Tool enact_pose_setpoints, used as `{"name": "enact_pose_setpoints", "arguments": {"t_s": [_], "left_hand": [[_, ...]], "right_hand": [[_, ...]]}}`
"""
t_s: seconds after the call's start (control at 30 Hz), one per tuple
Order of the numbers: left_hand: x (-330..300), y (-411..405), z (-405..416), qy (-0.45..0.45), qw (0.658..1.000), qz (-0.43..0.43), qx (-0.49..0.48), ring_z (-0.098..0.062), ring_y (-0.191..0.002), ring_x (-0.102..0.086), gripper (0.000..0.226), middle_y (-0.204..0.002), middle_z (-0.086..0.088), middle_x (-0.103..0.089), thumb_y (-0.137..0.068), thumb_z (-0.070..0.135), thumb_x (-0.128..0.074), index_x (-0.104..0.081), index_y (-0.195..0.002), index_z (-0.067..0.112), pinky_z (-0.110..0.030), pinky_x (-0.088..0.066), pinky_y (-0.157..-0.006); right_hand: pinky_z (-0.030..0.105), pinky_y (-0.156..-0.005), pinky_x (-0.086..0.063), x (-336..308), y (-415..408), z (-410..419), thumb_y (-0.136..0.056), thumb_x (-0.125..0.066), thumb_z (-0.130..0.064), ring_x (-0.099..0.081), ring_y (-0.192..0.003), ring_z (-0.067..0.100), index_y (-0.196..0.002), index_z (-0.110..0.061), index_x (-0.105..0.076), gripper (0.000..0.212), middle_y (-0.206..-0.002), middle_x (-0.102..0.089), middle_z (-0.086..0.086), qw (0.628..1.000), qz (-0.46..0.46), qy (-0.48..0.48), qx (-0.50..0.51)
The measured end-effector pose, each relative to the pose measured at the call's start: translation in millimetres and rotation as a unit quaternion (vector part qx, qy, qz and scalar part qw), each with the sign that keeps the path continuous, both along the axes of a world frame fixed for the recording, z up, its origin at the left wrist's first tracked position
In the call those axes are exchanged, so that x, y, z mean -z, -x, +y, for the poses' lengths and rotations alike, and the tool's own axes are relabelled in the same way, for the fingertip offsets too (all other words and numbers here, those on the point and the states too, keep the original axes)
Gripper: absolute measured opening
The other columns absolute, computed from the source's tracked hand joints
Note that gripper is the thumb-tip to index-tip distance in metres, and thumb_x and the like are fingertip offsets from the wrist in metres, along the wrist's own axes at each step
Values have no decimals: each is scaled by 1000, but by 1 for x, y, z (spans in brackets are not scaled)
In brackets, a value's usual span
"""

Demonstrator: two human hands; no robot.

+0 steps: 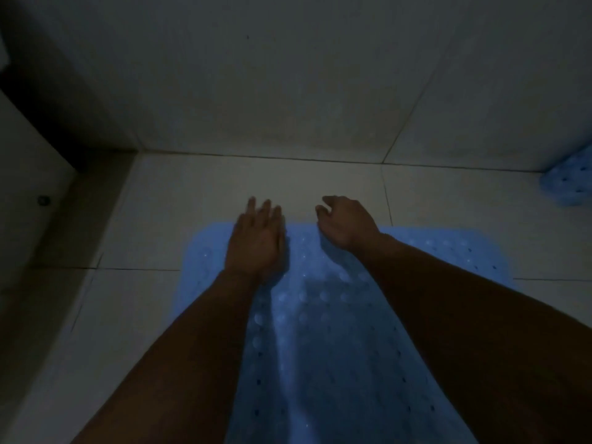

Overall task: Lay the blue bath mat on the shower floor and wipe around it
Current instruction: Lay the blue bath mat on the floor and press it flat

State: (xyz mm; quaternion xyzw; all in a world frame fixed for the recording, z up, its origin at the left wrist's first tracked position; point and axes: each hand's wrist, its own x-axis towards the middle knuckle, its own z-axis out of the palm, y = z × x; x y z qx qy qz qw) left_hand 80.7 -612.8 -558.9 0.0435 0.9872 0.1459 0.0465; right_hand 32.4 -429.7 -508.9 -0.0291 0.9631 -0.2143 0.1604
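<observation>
Shower floor (224, 193): pale tiles with dark grout lines, dimly lit; meets the tiled wall along a seam running from 9 to 3 o'clock across the middle of the view.

Blue bath mat (320, 331): perforated, studded with suction bumps, lying on the floor. Long axis runs 6 to 12 o'clock, from below the view's lower edge up to a far short edge under the hands. It appears spread out; whether every part lies flat cannot be told in this light.

Second blue mat piece (570, 181): at 3 o'clock, in the corner by the wall, well apart from the main mat.

Left hand (256, 238): fingers straight and together, palm down over the mat's far edge at about 11 o'clock, fingertips reaching past it onto tile. Holds nothing.

Right hand (346, 222): fingers loosely curled, over the same far edge at about 1 o'clock. Holds nothing, as far as can be seen.

Both hands are equally near the far edge. Judgement: laying is near done; pressing the edge down comes next, and no cloth is in view.
</observation>
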Motion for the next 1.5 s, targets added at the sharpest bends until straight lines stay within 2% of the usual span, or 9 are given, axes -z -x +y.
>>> {"name": "enact_pose_setpoints", "arguments": {"t_s": [0.17,0.63,0.77,0.87,0.97,1.03,1.13,1.3,1.5], "left_hand": [[42,-18,64,64,993,-72,67,-33,-151,28,86,-168,-7,20,-97,72,-12,6,-161,18,-61,13,-121],[53,-28,66,65,996,-22,61,-25,-153,24,83,-169,-4,15,-99,68,-8,2,-162,15,-59,9,-123],[36,-10,64,41,985,-145,79,-27,-154,22,81,-168,-5,18,-99,61,-15,5,-161,14,-60,12,-122],[-6,10,62,10,979,-187,76,-34,-153,-18,64,-166,-16,-19,-104,47,-33,-27,-155,9,-54,-13,-122],[-27,12,50,0,999,-13,44,-34,-133,-49,41,-139,-15,-58,-103,29,-43,-54,-137,9,-44,-36,-112],[-21,9,42,5,999,33,32,-32,-141,-42,44,-143,-12,-57,-101,27,-43,-55,-140,9,-44,-37,-112],[0,5,37,24,998,40,41,-35,-149,-32,49,-150,-14,-51,-101,28,-44,-51,-145,7,-48,-34,-118],[18,0,33,46,996,71,33,-37,-155,-14,60,-158,-15,-40,-100,39,-28,-46,-148,9,-52,-28,-121],[32,8,25,68,995,71,27,-37,-155,11,68,-167,-16,-20,-102,49,-14,-31,-156,10,-55,-8,-126]], "right_hand": [[45,-118,-32,28,-6,34,-103,-37,-41,-35,-145,31,-145,-9,-48,54,-152,-45,13,999,39,-1,28],[53,-122,-19,59,-3,51,-103,-38,-43,-8,-155,27,-151,-18,-38,55,-167,-13,9,998,58,-33,1],[48,-114,-35,33,26,51,-103,-36,-47,-39,-141,37,-138,-9,-52,54,-150,-46,17,997,-6,-75,-33],[40,-104,-44,22,20,45,-103,-38,-42,-55,-125,36,-128,-5,-60,49,-135,-59,19,997,-12,-68,-22],[43,-104,-43,37,-12,34,-102,-33,-47,-52,-128,35,-125,-10,-58,50,-134,-58,17,997,-6,-79,-23],[50,-120,-25,58,-37,28,-104,-28,-50,-24,-150,32,-150,-11,-35,61,-160,-30,14,993,-21,-107,-34],[53,-124,-2,87,-65,28,-102,-21,-59,6,-155,27,-159,-12,-10,75,-168,2,10,990,38,-126,-50],[54,-124,-6,106,-75,31,-97,-13,-69,1,-156,26,-159,-11,-13,85,-168,-3,11,979,130,-150,-45],[53,-124,-3,104,-76,32,-96,-14,-74,6,-156,23,-159,-11,-11,89,-168,1,9,981,131,-134,-45]]}}
